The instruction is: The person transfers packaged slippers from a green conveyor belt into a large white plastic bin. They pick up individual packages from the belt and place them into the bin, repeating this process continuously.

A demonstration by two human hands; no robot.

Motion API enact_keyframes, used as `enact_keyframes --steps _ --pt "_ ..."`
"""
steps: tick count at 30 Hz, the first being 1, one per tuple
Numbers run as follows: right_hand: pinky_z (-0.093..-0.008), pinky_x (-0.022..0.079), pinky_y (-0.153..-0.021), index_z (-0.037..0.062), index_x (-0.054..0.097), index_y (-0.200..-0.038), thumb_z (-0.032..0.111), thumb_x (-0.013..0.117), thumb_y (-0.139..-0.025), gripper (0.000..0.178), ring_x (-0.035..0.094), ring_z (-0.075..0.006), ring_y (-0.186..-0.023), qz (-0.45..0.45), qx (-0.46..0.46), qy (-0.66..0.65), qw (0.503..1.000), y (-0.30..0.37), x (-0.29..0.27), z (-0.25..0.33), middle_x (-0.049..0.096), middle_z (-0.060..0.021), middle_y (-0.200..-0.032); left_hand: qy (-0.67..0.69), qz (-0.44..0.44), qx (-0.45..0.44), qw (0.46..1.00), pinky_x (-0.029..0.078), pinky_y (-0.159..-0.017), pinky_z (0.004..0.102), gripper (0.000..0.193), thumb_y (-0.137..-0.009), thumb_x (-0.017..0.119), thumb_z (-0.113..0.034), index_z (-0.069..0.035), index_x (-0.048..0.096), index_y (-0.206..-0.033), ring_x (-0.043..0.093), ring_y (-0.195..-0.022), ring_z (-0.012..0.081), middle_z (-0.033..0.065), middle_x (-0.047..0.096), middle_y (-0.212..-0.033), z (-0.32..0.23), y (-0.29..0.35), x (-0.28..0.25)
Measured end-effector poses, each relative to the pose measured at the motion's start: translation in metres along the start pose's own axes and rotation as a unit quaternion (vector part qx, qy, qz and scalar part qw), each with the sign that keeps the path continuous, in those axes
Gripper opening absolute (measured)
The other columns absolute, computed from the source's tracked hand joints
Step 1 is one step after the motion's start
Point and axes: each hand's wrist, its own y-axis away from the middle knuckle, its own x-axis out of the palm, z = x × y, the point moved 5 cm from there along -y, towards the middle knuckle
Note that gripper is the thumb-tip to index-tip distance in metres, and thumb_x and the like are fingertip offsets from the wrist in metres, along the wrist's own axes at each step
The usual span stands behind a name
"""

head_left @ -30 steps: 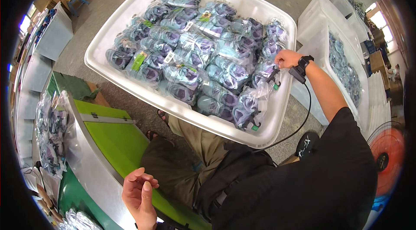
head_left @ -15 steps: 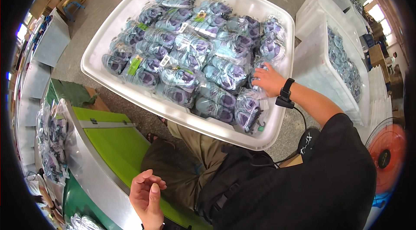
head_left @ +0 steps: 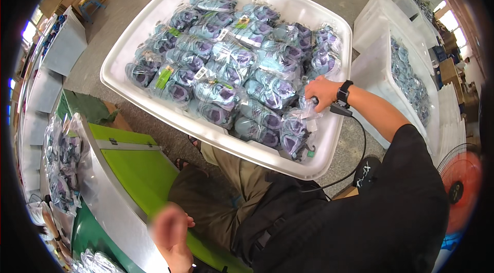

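1. Leftmost, clear bags of small shoes (head_left: 60,170) lie piled along the edge of a metal-sided work surface, beside a green conveyor belt (head_left: 136,170) that runs diagonally down the frame.
2. Low at the belt's near end, the left hand (head_left: 172,234) hangs blurred above the green surface; it holds nothing visible, and whether its fingers are apart or together cannot be told.
3. Centre, a large white plastic tub (head_left: 154,16) stands on the floor, heaped with bagged pairs of light blue and purple shoes (head_left: 226,62).
4. Right of centre, the right hand (head_left: 321,93), with a black band at the wrist, rests inside the tub near its right wall. Its fingers are closed on the clear wrapper of one bagged pair (head_left: 296,129) lying at the tub's near right corner.
5. Further right, a second white tub (head_left: 381,72) of similar bags stands just beside the first.
6. Far right, a red floor fan (head_left: 460,190) stands at the frame's edge.
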Motion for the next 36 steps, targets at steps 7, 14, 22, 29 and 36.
enact_keyframes --steps 7,14,22,29,36 --pt "-0.0473 0.038 -0.095 0.0136 0.073 -0.109 0.032 0.076 -0.068 0.044 0.059 -0.0282 -0.114 0.044 0.056 -0.044 0.996 -0.008 0.004 -0.002 0.066 -0.0062 -0.114 0.006 0.015 0.015 1.000 0.054 -0.077 0.0316 0.029 -0.100 0.065 -0.014 0.002 0.059 -0.123 0.063 -0.084 0.0162 0.0065 0.064 -0.099 -0.002 0.001 0.004" --pt "-0.0440 0.044 -0.098 0.0128 0.068 -0.115 0.025 0.077 -0.080 0.039 0.058 -0.0300 -0.119 -0.082 -0.125 -0.145 0.978 0.000 -0.030 0.089 0.064 -0.0091 -0.122 0.019 -0.006 -0.028 0.999 0.055 -0.078 0.0322 0.027 -0.099 0.065 -0.014 0.000 0.060 -0.123 0.064 -0.085 0.0166 0.0064 0.065 -0.100 0.011 0.006 -0.015" --pt "-0.0511 0.039 -0.089 0.0242 0.068 -0.110 0.041 0.087 -0.070 0.047 0.055 -0.0267 -0.119 0.111 -0.123 -0.028 0.986 -0.002 0.033 0.117 0.061 -0.0032 -0.114 0.104 0.025 -0.067 0.992 0.057 -0.077 0.0336 0.028 -0.101 0.062 -0.017 -0.001 0.060 -0.124 0.066 -0.085 0.0186 0.0076 0.067 -0.100 0.038 0.003 -0.019" --pt "-0.0474 0.047 -0.083 0.0059 0.065 -0.110 0.049 0.076 -0.085 0.051 0.063 -0.0326 -0.096 -0.011 -0.150 -0.152 0.977 -0.033 -0.001 0.146 0.064 -0.0119 -0.096 0.234 -0.060 -0.134 0.961 0.054 -0.071 0.0339 0.026 -0.104 0.056 -0.022 -0.002 0.059 -0.120 0.061 -0.079 0.0185 0.0062 0.063 -0.092 0.079 0.009 -0.059" --pt "-0.0408 0.048 -0.093 0.0055 0.066 -0.109 0.038 0.071 -0.093 0.037 0.058 -0.0309 -0.108 -0.179 -0.251 -0.248 0.918 -0.090 -0.073 0.281 0.062 -0.0105 -0.112 0.190 -0.138 -0.101 0.967 0.053 -0.068 0.0317 0.022 -0.103 0.058 -0.020 -0.003 0.059 -0.117 0.062 -0.077 0.0164 0.0052 0.063 -0.091 0.088 0.034 -0.100"
